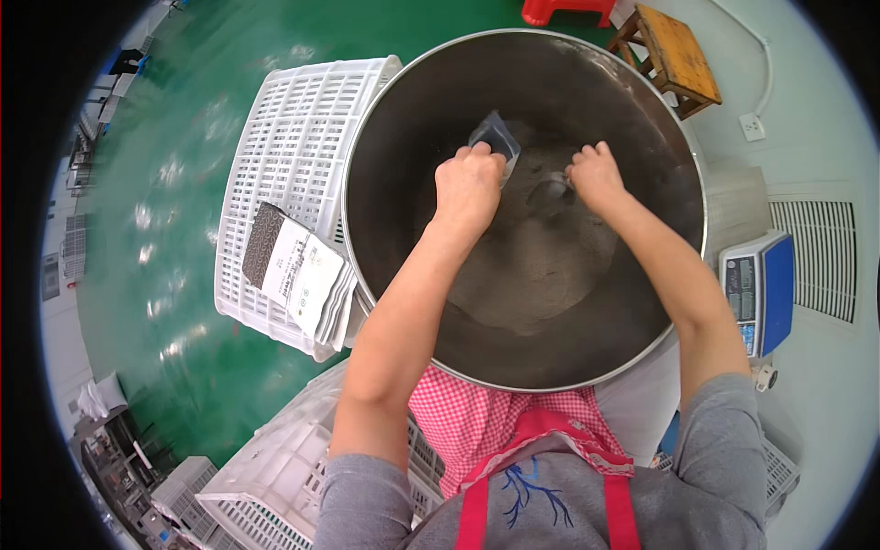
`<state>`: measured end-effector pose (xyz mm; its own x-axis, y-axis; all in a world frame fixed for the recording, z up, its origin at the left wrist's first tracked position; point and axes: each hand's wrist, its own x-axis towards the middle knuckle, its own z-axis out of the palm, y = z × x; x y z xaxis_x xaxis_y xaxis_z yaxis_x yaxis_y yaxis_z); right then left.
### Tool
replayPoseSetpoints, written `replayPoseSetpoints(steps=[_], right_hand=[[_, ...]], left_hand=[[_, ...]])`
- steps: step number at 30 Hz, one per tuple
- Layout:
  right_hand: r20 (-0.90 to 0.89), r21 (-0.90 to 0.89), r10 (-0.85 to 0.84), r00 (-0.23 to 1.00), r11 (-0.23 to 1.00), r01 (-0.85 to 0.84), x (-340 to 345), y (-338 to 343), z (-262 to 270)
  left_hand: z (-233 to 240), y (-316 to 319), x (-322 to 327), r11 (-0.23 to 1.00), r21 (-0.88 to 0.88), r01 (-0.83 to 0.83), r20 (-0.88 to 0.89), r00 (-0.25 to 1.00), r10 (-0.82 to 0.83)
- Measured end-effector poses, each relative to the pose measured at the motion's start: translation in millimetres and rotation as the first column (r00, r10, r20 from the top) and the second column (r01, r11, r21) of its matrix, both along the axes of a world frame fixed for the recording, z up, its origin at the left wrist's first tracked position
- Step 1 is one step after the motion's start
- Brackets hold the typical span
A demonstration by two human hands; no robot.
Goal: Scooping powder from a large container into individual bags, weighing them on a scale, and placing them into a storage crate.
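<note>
A large round metal drum [405,165] stands before me, with grey-brown powder [529,275] spread over its bottom. Inside it, my left hand [471,182] grips the top edge of a pouch [498,137], which shows a dark, shiny inner face. To the right, my right hand [595,177] is closed around the handle of a metal scoop [552,192]. The scoop's bowl is down at the powder, close to a hollow in it. A short gap separates the scoop from the pouch. My right palm and most of the scoop's handle are hidden.
Left of the drum, a stack of printed pouches [299,275] lies on a white plastic crate [309,130]. More white crates [275,474] stand at lower left. A blue-topped weighing scale [756,295] is on the right. A wooden stool [670,55] and a red plastic stool [567,10] stand beyond.
</note>
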<state>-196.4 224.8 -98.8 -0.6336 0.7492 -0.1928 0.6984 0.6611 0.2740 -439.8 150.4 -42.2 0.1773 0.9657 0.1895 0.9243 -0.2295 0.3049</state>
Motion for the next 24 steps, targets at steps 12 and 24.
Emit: replayPoseSetpoints(steps=[12, 24], right_hand=[[-0.161, -0.655, 0.096, 0.982, 0.734, -0.18, -14.8, -78.3, -95.8], [-0.335, -0.25, -0.087, 0.938, 0.968, 0.0, 79.0, 15.4, 156.8]], left_hand=[[6.3, -4.2, -1.7, 1.0, -0.003, -0.016, 0.123, 0.992, 0.016], [-14.5, -15.6, 14.6, 0.977, -0.064, 0.201, 0.02, 0.979, -0.2]])
